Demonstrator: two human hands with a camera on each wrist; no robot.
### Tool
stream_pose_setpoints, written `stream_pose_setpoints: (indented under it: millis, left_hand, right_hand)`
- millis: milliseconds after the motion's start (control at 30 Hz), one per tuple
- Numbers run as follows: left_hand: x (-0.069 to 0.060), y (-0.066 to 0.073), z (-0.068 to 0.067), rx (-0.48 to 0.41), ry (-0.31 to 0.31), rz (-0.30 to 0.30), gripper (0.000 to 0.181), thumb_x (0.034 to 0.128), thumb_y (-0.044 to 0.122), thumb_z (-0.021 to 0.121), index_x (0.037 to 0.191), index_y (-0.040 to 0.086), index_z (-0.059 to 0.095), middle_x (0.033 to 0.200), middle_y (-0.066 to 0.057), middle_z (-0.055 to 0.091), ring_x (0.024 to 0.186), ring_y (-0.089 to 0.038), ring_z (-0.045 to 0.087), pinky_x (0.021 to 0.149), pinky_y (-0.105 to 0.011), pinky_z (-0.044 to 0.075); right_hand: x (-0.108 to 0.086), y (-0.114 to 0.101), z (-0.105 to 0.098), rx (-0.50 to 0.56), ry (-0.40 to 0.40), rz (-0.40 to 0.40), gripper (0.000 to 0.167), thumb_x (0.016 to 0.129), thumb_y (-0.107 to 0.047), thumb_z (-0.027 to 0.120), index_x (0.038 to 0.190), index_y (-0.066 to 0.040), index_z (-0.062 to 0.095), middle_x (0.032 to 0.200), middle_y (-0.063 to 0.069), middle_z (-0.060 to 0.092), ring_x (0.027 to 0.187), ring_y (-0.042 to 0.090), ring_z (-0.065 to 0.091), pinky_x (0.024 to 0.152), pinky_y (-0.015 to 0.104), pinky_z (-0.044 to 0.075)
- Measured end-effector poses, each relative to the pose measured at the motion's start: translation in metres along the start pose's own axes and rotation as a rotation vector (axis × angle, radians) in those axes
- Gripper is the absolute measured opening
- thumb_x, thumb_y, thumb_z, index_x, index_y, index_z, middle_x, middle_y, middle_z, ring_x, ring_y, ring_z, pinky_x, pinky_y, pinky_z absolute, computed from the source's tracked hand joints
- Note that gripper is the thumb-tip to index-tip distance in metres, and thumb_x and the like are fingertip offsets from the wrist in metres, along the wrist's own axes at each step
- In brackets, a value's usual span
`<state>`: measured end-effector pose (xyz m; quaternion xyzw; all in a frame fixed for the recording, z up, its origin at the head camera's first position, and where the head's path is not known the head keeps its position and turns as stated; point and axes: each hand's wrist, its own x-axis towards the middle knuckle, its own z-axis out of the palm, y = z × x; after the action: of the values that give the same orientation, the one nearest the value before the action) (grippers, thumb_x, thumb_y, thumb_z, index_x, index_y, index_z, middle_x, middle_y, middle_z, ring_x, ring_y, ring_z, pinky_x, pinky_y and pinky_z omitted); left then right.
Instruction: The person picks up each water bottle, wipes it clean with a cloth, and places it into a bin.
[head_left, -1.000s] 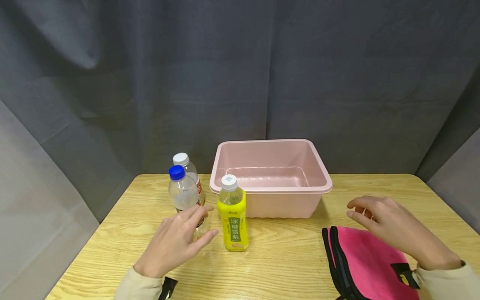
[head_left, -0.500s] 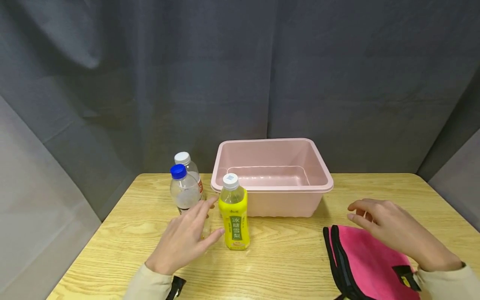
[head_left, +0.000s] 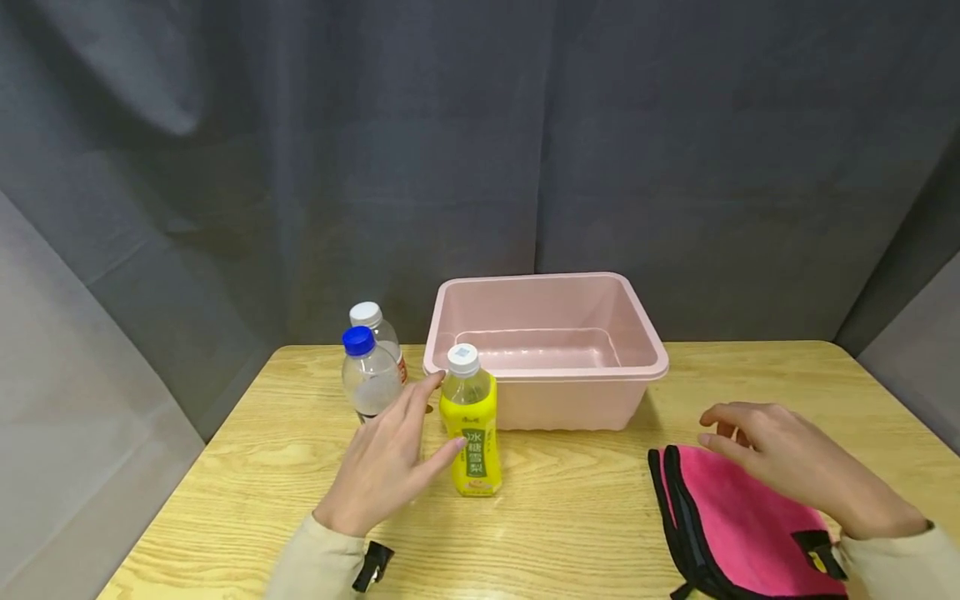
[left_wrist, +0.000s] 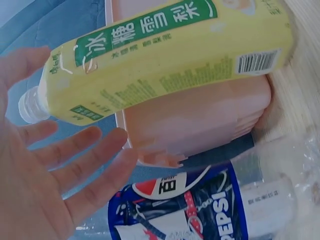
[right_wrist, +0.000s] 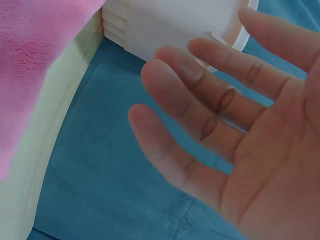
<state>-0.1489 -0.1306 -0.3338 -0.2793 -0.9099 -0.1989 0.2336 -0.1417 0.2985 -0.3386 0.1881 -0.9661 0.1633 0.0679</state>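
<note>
From my end I see the yellow rock-sugar pear drink bottle (head_left: 476, 429) standing upright on the wooden table (head_left: 577, 525), just in front of the pink plastic bin (head_left: 566, 407), its flat base keeping it steady unaided. My left hand (head_left: 386, 471) is beside it, thumb and fingers spread wide and gripping nothing; that gap seems shaped to the bottle's width, though I cannot tell whether the thumb touches the label. Beyond those fingers, a blue-capped Pepsi bottle (head_left: 372, 379) and a white-capped clear bottle (head_left: 387, 335) stand close together left of the bin, probably grouped within this hand's reach. My right hand (head_left: 787, 458) hangs above the folded pink cloth (head_left: 738, 508), fingers loosely bent, holding nothing, apparently just waiting out of the way.
</note>
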Motion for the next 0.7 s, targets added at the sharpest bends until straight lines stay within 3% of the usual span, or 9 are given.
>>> stream_pose_setpoints:
  millis: [200, 433, 567, 700]
  left_hand:
    - [0.006, 0.002, 0.002, -0.036, 0.0, -0.019, 0.074, 0.092, 0.041, 0.072, 0.148, 0.002, 0.043, 0.14, -0.015, 0.058, 0.102, -0.026, 0.069, 0.075, -0.042, 0.061]
    - [0.01, 0.002, 0.006, -0.046, -0.011, -0.043, 0.08, 0.0912, 0.045, 0.073, 0.15, 0.001, 0.041, 0.141, -0.019, 0.057, 0.109, -0.035, 0.067, 0.081, -0.049, 0.06]
    - [0.013, 0.003, 0.009, -0.062, -0.03, -0.074, 0.082, 0.0912, 0.046, 0.073, 0.151, 0.001, 0.04, 0.136, -0.021, 0.06, 0.107, -0.037, 0.068, 0.081, -0.05, 0.059]
    - [0.018, 0.005, 0.01, -0.083, -0.029, -0.081, 0.082, 0.0911, 0.045, 0.074, 0.15, 0.0, 0.04, 0.133, -0.02, 0.062, 0.103, -0.034, 0.068, 0.08, -0.047, 0.06]
  right_hand:
    - [-0.001, 0.002, 0.002, 0.02, -0.058, 0.024, 0.018, 0.09, -0.014, 0.076, 0.104, -0.004, 0.071, 0.081, -0.007, 0.061, 0.067, 0.007, 0.052, 0.056, 0.028, 0.048]
    - [-0.002, 0.008, 0.005, 0.01, -0.087, 0.028, 0.021, 0.09, -0.017, 0.077, 0.104, -0.002, 0.071, 0.082, -0.005, 0.061, 0.068, 0.009, 0.053, 0.057, 0.029, 0.048]
    - [-0.005, 0.011, 0.006, -0.008, -0.092, 0.037, 0.026, 0.089, -0.019, 0.078, 0.105, 0.0, 0.071, 0.092, 0.004, 0.067, 0.078, 0.018, 0.061, 0.063, 0.037, 0.054]
    - [-0.009, 0.016, 0.007, -0.081, -0.108, 0.091, 0.033, 0.088, -0.021, 0.079, 0.107, 0.003, 0.068, 0.1, 0.014, 0.067, 0.088, 0.033, 0.065, 0.072, 0.053, 0.057]
